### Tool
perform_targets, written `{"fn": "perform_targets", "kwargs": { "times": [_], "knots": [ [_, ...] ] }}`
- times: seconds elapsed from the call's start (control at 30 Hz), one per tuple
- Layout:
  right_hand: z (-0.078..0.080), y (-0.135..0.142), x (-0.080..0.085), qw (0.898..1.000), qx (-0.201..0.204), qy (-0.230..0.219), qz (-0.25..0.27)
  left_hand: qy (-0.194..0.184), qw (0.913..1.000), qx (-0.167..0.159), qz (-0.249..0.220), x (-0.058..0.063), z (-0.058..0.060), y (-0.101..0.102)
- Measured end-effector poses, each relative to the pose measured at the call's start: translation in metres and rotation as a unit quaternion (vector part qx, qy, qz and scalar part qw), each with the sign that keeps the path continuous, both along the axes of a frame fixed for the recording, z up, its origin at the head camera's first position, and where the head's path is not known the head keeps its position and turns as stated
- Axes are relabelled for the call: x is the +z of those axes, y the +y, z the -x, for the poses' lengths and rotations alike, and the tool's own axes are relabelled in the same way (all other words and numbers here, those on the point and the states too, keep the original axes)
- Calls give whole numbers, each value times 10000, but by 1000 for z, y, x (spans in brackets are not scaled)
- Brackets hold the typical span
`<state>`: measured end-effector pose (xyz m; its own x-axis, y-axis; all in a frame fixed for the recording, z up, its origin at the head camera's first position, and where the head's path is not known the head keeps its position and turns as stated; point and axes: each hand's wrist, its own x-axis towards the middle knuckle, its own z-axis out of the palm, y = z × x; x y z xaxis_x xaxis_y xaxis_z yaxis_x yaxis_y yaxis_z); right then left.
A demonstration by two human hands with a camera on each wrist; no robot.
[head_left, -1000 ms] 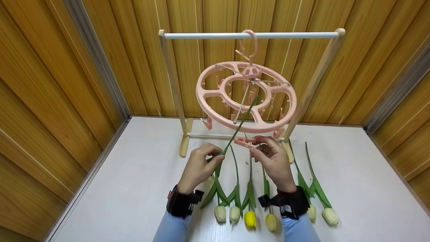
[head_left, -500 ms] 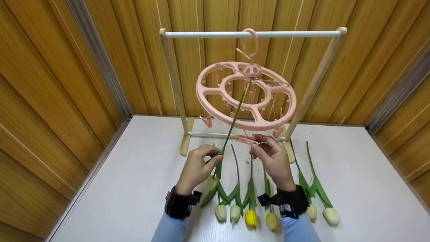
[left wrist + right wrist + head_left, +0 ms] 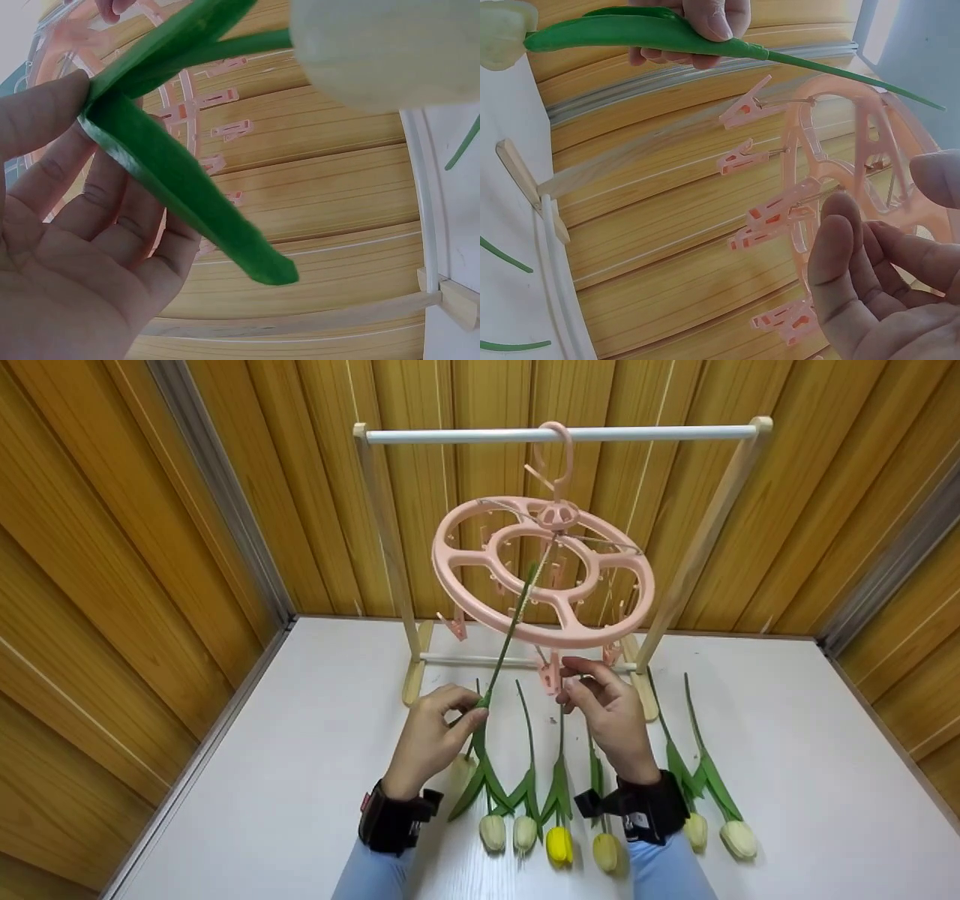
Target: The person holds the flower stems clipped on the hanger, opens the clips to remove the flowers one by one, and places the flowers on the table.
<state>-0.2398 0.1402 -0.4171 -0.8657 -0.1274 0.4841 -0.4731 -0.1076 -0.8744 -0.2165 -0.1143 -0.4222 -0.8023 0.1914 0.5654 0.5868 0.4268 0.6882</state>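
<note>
My left hand [image 3: 439,731] pinches an artificial tulip where its leaves meet the stem. Its green stem [image 3: 510,634] points up across the front of the pink round clip hanger [image 3: 461,556]. In the left wrist view its pale flower head [image 3: 382,52] and a broad leaf [image 3: 180,180] fill the near side. A pink clothespin [image 3: 550,675] hangs under the hanger's front rim. My right hand [image 3: 611,720] is right beside it, thumb and fingers apart in the right wrist view. More clothespins [image 3: 742,157] hang along the ring.
The hanger hooks over the white bar [image 3: 667,433] of a wooden stand. Several tulips lie on the white table [image 3: 300,780], among them a yellow one [image 3: 559,847] and a pale one [image 3: 739,840]. Wood-look walls [image 3: 225,510] enclose the back and sides.
My right hand has let go of the clothespin, which swung from lying sideways to hanging down. The left hand and its tulip have shifted slightly left, the stem tip moving left and away.
</note>
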Motion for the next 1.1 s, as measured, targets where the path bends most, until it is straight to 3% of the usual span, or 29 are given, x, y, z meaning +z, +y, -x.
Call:
{"fn": "perform_targets", "kwargs": {
  "times": [0.4,1.1],
  "knots": [
    [0,2,-1,9998,-14,96,-171,150,9997,160,-96,0,-4,-11],
    [-3,8,-7,9936,-211,534,-969,-6,9970,762,-157,-6,-9,-38]
  ]
}}
